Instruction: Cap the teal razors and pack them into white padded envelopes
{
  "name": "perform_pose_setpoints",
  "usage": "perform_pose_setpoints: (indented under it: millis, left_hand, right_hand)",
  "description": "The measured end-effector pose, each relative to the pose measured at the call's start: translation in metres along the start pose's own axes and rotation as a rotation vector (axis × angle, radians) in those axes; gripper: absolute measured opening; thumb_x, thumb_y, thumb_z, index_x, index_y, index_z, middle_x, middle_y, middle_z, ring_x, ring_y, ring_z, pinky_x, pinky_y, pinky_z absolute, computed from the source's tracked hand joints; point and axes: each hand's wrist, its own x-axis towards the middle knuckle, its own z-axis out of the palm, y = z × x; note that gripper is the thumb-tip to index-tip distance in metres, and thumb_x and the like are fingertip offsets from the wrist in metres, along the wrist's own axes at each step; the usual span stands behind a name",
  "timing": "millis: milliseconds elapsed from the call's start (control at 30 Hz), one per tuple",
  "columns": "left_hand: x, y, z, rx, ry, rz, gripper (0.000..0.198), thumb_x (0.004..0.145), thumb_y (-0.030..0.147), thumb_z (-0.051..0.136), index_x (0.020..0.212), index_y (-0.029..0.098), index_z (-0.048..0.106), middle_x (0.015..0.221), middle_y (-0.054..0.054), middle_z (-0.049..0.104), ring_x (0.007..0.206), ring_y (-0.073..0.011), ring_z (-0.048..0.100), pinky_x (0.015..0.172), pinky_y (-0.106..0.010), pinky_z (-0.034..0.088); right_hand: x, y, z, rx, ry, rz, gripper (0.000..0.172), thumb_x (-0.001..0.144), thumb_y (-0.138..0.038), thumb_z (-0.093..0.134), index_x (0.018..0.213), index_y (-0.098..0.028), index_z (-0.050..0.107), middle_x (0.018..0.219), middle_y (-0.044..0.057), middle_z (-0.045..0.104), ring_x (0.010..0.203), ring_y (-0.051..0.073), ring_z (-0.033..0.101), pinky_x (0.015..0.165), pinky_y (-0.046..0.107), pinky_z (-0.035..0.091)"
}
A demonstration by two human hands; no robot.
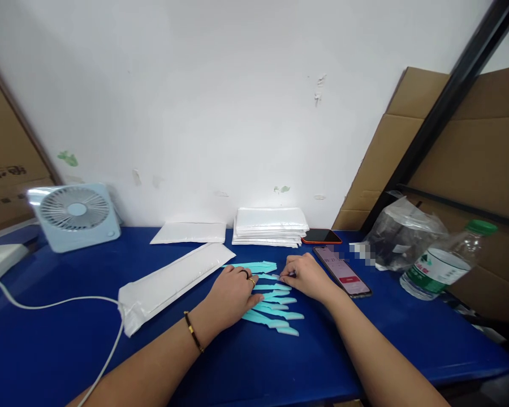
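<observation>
Several teal eyebrow razors (pixel 275 308) lie fanned out on the blue tabletop, their pale, whitish ends pointing right. My left hand (pixel 234 291) rests palm down across their handle ends, with the thumb apart from the fingers. It covers part of the razors and wears rings. At the upper right of the fan, my right hand (pixel 307 275) pinches the pale end of one razor between thumb and fingertips. Behind my left hand, more teal razors (pixel 261 265) lie close together.
A long white padded packet (pixel 173 282) lies to the left. White packets (pixel 269 226) are stacked by the wall, with a flat one (pixel 189 232) beside them. Two phones, including a lit one (pixel 343 271), a bottle (pixel 443 265) and a plastic bag (pixel 401 232) stand right. A fan (pixel 77 209) and cable (pixel 59 302) are left.
</observation>
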Motion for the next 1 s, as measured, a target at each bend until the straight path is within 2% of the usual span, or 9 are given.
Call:
perform_pose_setpoints:
  millis: [167,333,467,567,700,1000]
  left_hand:
    - [-0.003,0.003,-0.007,-0.076,-0.027,0.053,0.042,0.089,0.047,0.035,0.114,0.021,0.055,0.091,-0.008,0.064,0.091,-0.0222,0.055,0.079,-0.035,0.036]
    - [-0.006,0.012,-0.011,-0.176,-0.071,0.077,0.036,0.090,0.044,0.035,0.100,0.021,0.060,0.080,-0.006,0.063,0.081,-0.0199,0.057,0.073,-0.031,0.039]
    - [-0.007,0.016,-0.012,-0.219,-0.043,0.097,0.030,0.089,0.040,0.038,0.092,0.022,0.061,0.089,-0.005,0.063,0.087,-0.0193,0.056,0.079,-0.031,0.040]
    - [-0.007,0.013,-0.014,-0.219,-0.005,0.046,0.029,0.088,0.040,0.040,0.098,0.021,0.059,0.099,-0.006,0.061,0.096,-0.0204,0.054,0.084,-0.032,0.040]
    - [-0.008,0.009,-0.012,-0.190,-0.079,-0.040,0.033,0.088,0.041,0.038,0.105,0.020,0.057,0.092,-0.007,0.063,0.087,-0.0210,0.058,0.075,-0.032,0.043]
    - [-0.012,0.015,-0.009,-0.194,-0.145,0.019,0.040,0.089,0.043,0.032,0.110,0.018,0.055,0.104,-0.011,0.062,0.102,-0.0250,0.056,0.083,-0.035,0.043]
  right_hand:
    - [0.003,0.001,0.009,0.037,0.007,-0.072,0.014,0.077,-0.021,0.061,0.065,-0.020,0.068,0.072,-0.001,0.061,0.070,0.012,0.055,0.074,0.028,0.028]
    - [0.002,-0.005,0.011,0.067,-0.028,-0.136,0.012,0.078,-0.020,0.059,0.068,-0.020,0.067,0.072,-0.002,0.061,0.067,0.011,0.054,0.073,0.028,0.026]
    - [0.003,-0.010,0.012,0.013,-0.017,-0.132,0.014,0.078,-0.021,0.058,0.066,-0.019,0.066,0.070,-0.001,0.061,0.069,0.012,0.054,0.071,0.029,0.026]
    - [0.002,-0.005,0.011,0.022,-0.016,-0.113,0.013,0.077,-0.019,0.059,0.066,-0.020,0.067,0.070,-0.001,0.061,0.067,0.012,0.054,0.071,0.028,0.026]
    - [0.001,0.003,0.009,0.046,-0.010,-0.111,0.011,0.075,-0.018,0.060,0.066,-0.020,0.067,0.071,-0.002,0.062,0.067,0.011,0.054,0.073,0.028,0.027]
    - [0.003,0.000,0.018,0.094,0.015,-0.091,0.011,0.075,-0.017,0.061,0.065,-0.018,0.065,0.070,-0.002,0.060,0.060,0.009,0.052,0.075,0.028,0.032]
